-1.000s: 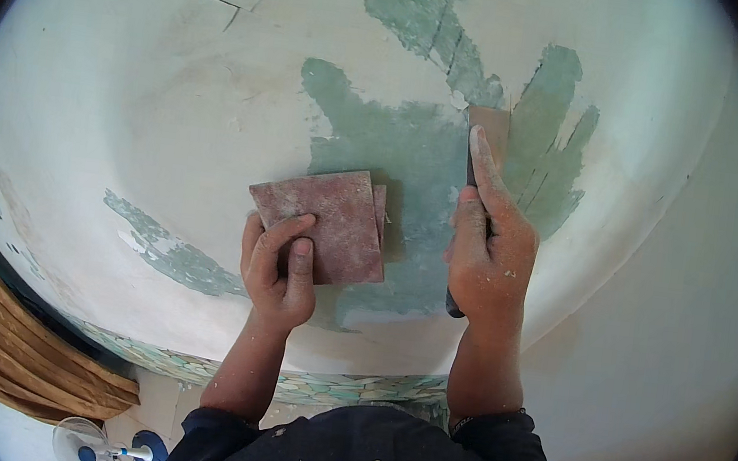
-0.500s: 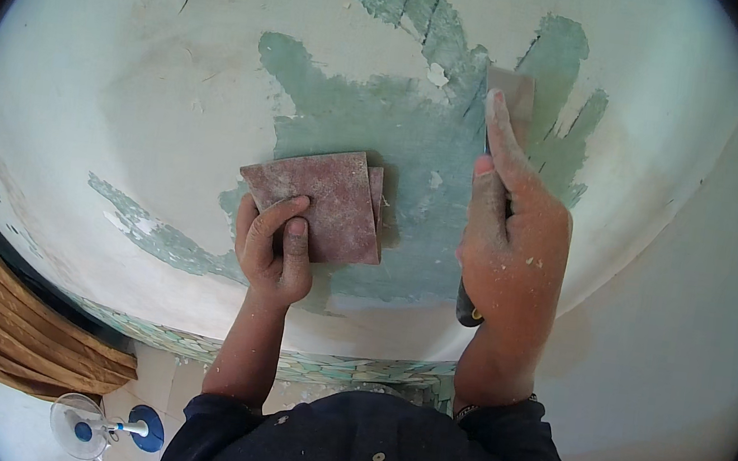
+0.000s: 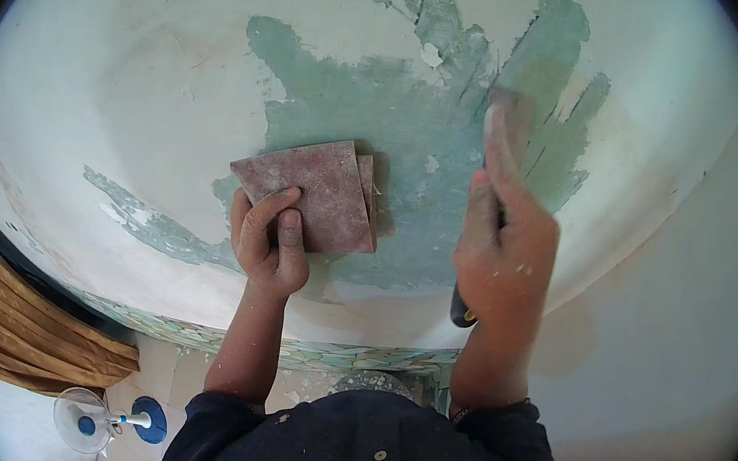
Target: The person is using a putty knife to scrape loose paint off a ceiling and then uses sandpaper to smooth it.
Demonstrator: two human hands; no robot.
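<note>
My left hand (image 3: 267, 242) grips a folded sheet of reddish-brown sandpaper (image 3: 319, 193), dusted with white, in front of the wall's lower middle. To the right, my right hand (image 3: 509, 237) is wrapped round the dark handle of a putty knife (image 3: 514, 119). Its index finger lies stretched along the blade, which is smeared by motion against the wall. Both hands face a wall (image 3: 168, 80) with off-white paint, part of it stripped to a green layer (image 3: 339, 91). Dust and small flakes cling to my right hand.
A brown curtain (image 3: 23, 309) hangs at the lower left. Below it stands a fan (image 3: 88, 422) with a blue base on a tiled floor. A green stone-patterned band (image 3: 327, 356) runs along the wall's bottom. Cracks mark the upper left, and paint flakes lie on the floor.
My right hand has drawn the putty knife's blade a little downward on the wall. The left hand keeps its hold on the sandpaper. The whole view has shifted slightly.
</note>
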